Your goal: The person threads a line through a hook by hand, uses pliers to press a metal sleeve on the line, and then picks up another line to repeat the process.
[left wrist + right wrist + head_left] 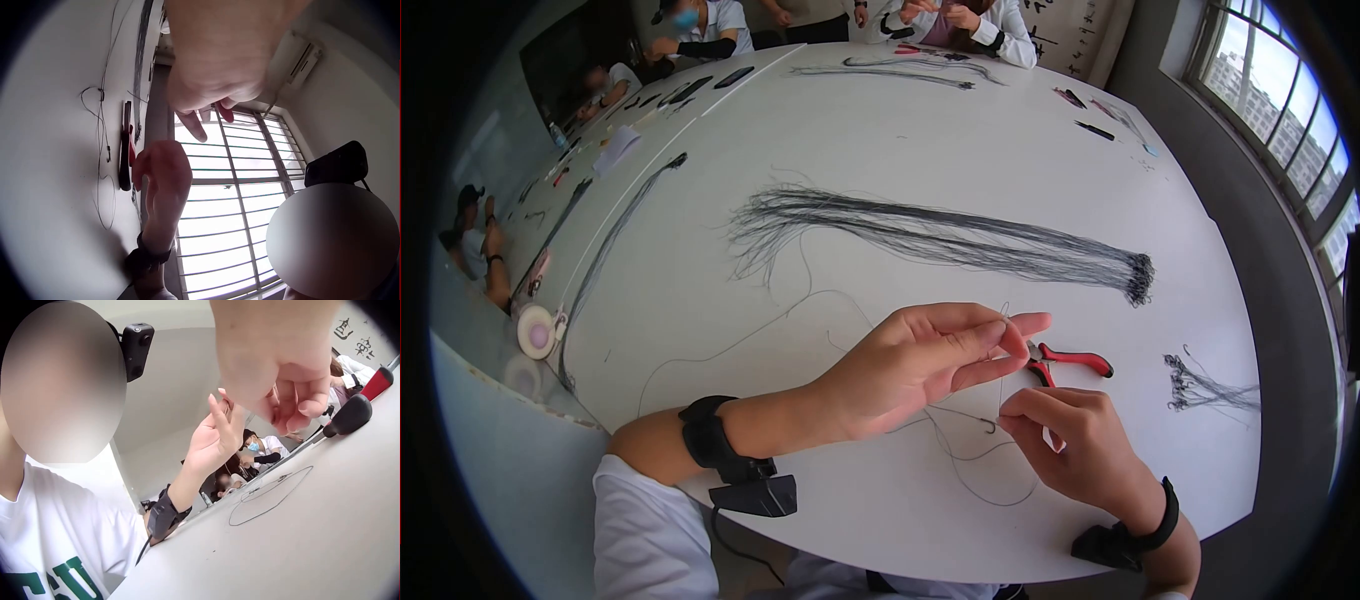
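Observation:
My left hand (925,360) pinches a thin fishing line (1002,388) between thumb and forefinger, with a small loop standing up above the fingertips. The other fingers are spread. Below it my right hand (1075,440) pinches the line between thumb and curled forefinger, and a short stretch runs between the hands. A fish hook (990,428) on a dark line shows beside the right fingertips. Loose line (975,490) curls over the white table (850,520) under the hands. Just beyond the right hand lie red-and-black pliers (1075,358), their jaws partly hidden behind the left fingers.
A long bundle of lines (940,235) stretches across the table, hooks gathered at its right end. Another hook cluster (1190,385) lies at the right edge. A white tape roll (536,332) is at the left. Other people sit at the far side.

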The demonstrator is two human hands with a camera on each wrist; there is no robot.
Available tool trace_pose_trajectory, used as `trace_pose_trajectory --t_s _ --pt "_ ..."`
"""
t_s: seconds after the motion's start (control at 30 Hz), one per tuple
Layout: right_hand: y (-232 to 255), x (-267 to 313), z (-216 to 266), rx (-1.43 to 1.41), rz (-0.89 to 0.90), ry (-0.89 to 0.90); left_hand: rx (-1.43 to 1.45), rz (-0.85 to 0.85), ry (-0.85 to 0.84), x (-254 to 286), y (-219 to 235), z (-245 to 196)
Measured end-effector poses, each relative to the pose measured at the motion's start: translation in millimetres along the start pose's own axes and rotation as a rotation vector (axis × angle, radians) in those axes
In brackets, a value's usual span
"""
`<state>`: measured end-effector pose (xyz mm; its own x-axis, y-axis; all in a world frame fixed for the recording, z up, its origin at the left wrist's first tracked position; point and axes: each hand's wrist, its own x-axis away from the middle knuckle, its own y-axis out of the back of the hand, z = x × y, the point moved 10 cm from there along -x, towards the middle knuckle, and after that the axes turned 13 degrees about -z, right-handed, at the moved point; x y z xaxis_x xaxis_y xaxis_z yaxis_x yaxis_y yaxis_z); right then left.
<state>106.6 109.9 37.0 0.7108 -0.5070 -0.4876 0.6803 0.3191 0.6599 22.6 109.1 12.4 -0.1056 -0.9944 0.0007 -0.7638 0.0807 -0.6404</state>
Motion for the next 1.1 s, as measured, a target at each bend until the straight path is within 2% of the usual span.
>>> trace_pose_trajectory --t_s 0.07,0.13,0.2,0.27,0.33,0.57,0.67,0.73,0.87,1.07,1.1 --pt "1.9 0.7 3.4 0.019 -0.002 0.014 -0.375 -0.078 0.035 3.5 3.3 11.2" --pt "-1.2 3.9 3.1 -0.002 0.058 0.001 -0.456 -0.055 -0.012 3.7 1.7 13.4" --pt "-2.5 4.8 4.2 -0.024 0.069 -0.018 -0.594 -0.060 0.059 6.1 5.1 22.9" --pt "-2.1 4.7 4.7 -0.047 0.079 -0.037 -0.616 -0.098 0.031 6.6 10.5 25.5" --pt "-3.3 5.0 6.4 -0.082 0.121 -0.041 -0.564 -0.109 -0.074 6.4 8.6 16.7" --pt "-8.9 6.9 14.8 -0.122 0.187 -0.003 -0.548 -0.176 -0.058 3.2 15.2 13.1" --pt "-5.1 6.0 16.5 -0.145 0.164 0.001 -0.605 -0.195 0.011 8.3 13.6 15.7" --pt "6.1 1.9 13.2 -0.091 0.071 -0.033 -0.751 -0.118 0.156 11.8 10.9 28.5" --pt "12.1 -0.7 7.3 -0.111 0.021 -0.048 -0.843 0.002 0.073 12.4 -1.1 25.0" --pt "14.3 -1.4 10.7 0.018 0.022 0.022 -0.848 0.087 0.145 15.4 -4.9 29.0" --pt "16.0 -2.5 14.1 0.034 -0.002 0.076 -0.835 0.091 0.154 15.2 -5.1 29.3"
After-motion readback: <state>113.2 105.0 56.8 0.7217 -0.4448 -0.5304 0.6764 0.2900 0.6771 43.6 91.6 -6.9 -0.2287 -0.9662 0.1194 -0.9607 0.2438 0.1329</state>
